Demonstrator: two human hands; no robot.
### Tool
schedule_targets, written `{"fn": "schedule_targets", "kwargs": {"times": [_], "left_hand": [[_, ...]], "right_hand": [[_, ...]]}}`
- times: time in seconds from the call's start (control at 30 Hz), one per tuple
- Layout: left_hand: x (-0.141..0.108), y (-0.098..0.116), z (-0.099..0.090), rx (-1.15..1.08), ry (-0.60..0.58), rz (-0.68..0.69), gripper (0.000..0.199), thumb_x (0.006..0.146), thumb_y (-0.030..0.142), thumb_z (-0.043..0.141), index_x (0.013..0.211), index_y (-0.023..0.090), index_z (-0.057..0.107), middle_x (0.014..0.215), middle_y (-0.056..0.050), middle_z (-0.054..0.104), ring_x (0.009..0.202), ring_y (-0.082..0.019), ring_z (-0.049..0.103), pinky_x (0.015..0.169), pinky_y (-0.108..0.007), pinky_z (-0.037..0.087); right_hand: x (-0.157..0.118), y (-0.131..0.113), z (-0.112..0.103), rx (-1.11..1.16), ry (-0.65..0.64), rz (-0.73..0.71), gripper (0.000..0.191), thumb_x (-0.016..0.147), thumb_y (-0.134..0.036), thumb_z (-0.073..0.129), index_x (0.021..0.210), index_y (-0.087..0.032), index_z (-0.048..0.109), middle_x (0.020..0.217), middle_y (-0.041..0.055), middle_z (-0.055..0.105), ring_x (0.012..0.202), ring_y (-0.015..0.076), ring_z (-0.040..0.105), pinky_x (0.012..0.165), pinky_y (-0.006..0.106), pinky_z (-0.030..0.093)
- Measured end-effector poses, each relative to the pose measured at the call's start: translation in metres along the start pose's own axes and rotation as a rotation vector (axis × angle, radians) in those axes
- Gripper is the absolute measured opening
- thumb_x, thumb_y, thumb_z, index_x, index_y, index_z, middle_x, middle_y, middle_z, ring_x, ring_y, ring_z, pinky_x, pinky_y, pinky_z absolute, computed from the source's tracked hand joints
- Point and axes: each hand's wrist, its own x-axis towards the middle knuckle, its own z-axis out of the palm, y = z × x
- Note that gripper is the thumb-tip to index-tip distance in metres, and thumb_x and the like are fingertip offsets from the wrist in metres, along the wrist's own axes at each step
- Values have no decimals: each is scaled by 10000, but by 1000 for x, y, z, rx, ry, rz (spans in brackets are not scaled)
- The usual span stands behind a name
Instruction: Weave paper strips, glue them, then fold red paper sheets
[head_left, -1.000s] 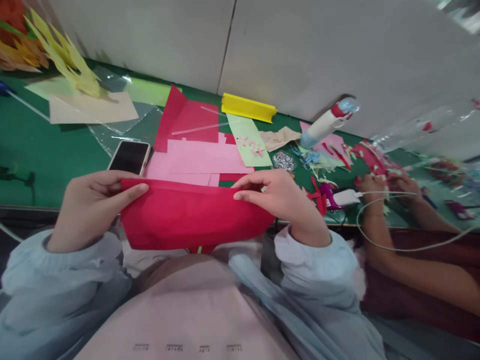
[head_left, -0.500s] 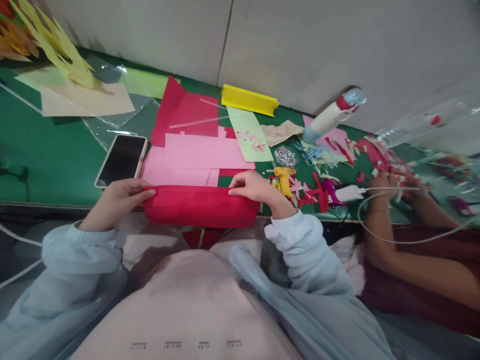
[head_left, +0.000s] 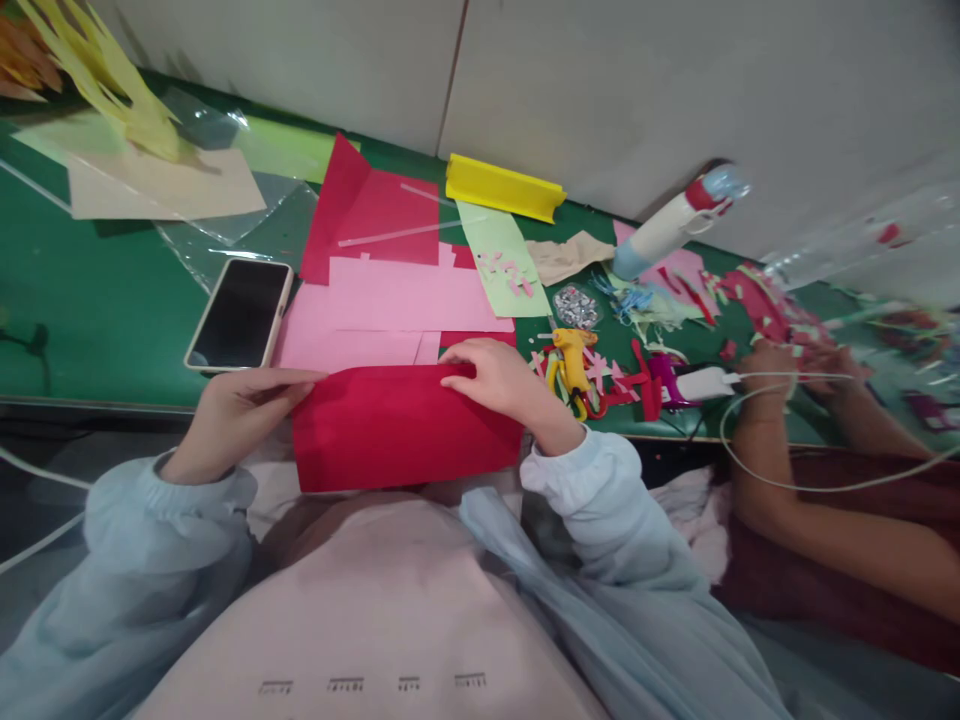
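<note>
Currently I see my left hand (head_left: 244, 412), near the phone (head_left: 240, 312), pinching the upper-left corner of the red sheet (head_left: 405, 430); my right hand (head_left: 506, 385) has fingers clamped on its top edge.

Stacked papers (head_left: 420, 297) lie behind the sheet (head_left: 409, 430), right of the phone (head_left: 240, 315).

Left hand (head_left: 241, 412) is pinching and pointing to like 2 o'clock, while the right hand (head_left: 504, 384) is pinching too, kinda curling over toward 10 o'clock.
</note>
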Motion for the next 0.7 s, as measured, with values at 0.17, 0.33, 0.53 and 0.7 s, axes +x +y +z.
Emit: {"fn": "schedule_targets", "kwargs": {"times": [0.17,0.33,0.53,0.7], "left_hand": [[-4,13,4,-7,-26,37,264,743,417,708,880,208,794,916,-60,795,854,-219,729,877,-399,607],[-8,15,7,-41,-3,30,274,761,433,724,905,210,793,943,-61,792,876,-211,720,878,-375,600],[-13,15,11,-130,-99,-161,479,837,540,662,1172,202,719,1050,-78,767,877,-192,695,708,-267,581],[-17,18,20,-368,-203,-282,592,823,583,654,1293,223,633,1006,-84,764,855,-230,720,675,-307,601]], "right_hand": [[8,-37,2,187,12,-84,140,883,-229,682,1005,-179,729,949,36,760,861,141,675,780,261,467],[11,-54,8,239,42,-154,136,873,-148,640,966,-193,728,925,13,740,808,112,655,748,230,472],[4,-54,19,-40,165,-291,239,961,-167,501,1009,-213,730,987,43,708,942,158,622,851,281,477],[-6,-56,23,-301,238,-405,334,1021,-189,384,1022,-236,714,984,60,683,904,169,593,786,305,473]]}}
